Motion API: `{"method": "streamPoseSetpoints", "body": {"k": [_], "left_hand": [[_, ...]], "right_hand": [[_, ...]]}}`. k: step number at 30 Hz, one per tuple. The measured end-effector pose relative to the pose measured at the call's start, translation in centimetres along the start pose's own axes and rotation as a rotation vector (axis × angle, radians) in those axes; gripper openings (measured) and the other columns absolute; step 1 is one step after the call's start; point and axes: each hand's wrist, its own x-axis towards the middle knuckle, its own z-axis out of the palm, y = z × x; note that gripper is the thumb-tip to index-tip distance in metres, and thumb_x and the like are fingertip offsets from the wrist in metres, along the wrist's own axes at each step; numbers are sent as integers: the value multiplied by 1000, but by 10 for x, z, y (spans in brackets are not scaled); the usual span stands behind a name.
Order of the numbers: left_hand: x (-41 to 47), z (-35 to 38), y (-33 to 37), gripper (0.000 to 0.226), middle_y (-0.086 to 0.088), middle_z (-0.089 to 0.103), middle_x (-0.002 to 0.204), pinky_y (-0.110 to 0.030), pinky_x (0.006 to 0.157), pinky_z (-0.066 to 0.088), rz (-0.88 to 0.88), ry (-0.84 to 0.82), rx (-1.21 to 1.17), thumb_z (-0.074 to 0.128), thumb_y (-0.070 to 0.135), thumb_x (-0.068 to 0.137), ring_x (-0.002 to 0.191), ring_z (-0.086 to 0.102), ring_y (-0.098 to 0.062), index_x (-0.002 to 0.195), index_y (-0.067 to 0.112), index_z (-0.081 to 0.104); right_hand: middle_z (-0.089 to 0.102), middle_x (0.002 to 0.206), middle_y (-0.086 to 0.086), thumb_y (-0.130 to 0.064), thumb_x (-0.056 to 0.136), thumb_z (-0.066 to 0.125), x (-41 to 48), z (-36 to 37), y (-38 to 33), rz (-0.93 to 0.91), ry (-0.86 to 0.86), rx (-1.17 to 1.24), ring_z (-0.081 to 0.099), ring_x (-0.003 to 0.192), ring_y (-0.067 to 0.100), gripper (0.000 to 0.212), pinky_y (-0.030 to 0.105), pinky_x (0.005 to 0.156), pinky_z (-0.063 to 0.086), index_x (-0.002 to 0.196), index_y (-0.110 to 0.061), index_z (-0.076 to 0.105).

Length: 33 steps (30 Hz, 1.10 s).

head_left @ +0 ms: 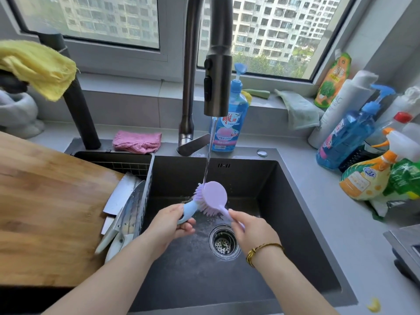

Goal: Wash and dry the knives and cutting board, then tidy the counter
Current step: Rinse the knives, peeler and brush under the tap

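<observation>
Rinsing step — left hand (172,223) grips a pale blue handle (188,211), and right hand (247,228) pinches the thin lilac stem of a round brush (214,193), held under the thin water stream (208,160) from the faucet (218,64) over the dark sink (284,223). Brush looks like light plastic with a stiff back and soft, bendy bristles; wet, so probably slippery.

Knives (123,201) lie piled in the black slotted basket (127,162) at the sink's left edge, just beside the cutting board (45,201). They have broad, shiny steel blades and at least one white handle. Judgement: hard, sharp and slick, so take them by the handles only, edge away.

Board is thick, flat wood with visible grain and a rounded corner, lying left of the sink — likely heavy and stiff, so grip both edges. Pink cloth (137,142) behind the sink is soft and crumpled.
</observation>
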Motion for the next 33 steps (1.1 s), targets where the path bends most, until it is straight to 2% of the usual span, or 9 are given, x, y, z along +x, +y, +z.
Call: {"method": "streamPoseSetpoints", "body": {"k": [5,9,13,17,20,23,28,31,33], "left_hand": [[-3,-2,-1,31,-8,55,65,-25,59,57,-10,-45,45,32,13,101,45,48,-8,84,9,59],[-1,5,3,29,-12,54,69,-23,53,56,-11,-33,-23,30,10,100,38,49,-4,86,11,56],[-1,-2,2,29,-9,56,69,-24,59,57,-6,-79,19,32,13,101,50,49,-10,97,4,59],[-3,3,-4,22,-13,56,75,-22,55,57,-30,-83,-21,32,11,101,46,53,-8,103,8,54],[0,0,-3,24,-11,57,78,-21,56,57,-14,-98,-11,34,10,100,58,54,-13,99,5,57],[3,-7,-5,23,-8,56,81,-19,52,56,-39,-50,-52,38,4,97,67,51,-16,91,4,60],[8,-8,-5,23,-13,54,77,-17,47,54,-7,90,-151,40,-12,91,66,50,-18,103,0,56],[9,-7,-1,13,-10,53,76,-16,48,54,19,136,-175,46,-6,91,66,50,-16,95,-4,58],[10,-6,-2,18,-8,54,79,-15,51,53,44,143,-127,44,-4,93,67,51,-15,106,-3,57]], "right_hand": [[61,120,-3,-29,97,37,-11,2,-7,-105,-31,-38,56,109,20,32,28,89,47,125,-40,49],[59,123,0,-30,96,38,3,1,-5,-2,47,4,54,112,24,34,31,91,46,128,-38,47],[60,121,-1,-27,96,38,-9,6,-6,-122,-25,-33,55,112,22,35,30,91,46,127,-42,46],[59,125,1,-28,96,40,4,0,1,-5,38,9,54,114,24,35,31,92,45,128,-37,48],[59,123,-2,-28,96,40,-4,5,-4,-88,-10,2,54,113,20,34,28,90,45,127,-42,47],[58,125,-6,-30,97,40,-4,13,0,-68,-19,44,53,114,17,34,25,91,43,128,-40,48],[63,120,-8,-30,94,46,-1,22,13,79,83,279,57,110,15,32,26,90,46,124,-36,54],[64,114,-8,-29,93,48,-2,26,15,87,96,312,58,109,16,32,26,90,46,124,-34,55],[64,102,-10,-27,93,49,-3,26,16,88,103,339,59,106,16,32,25,87,46,123,-33,56]]}}
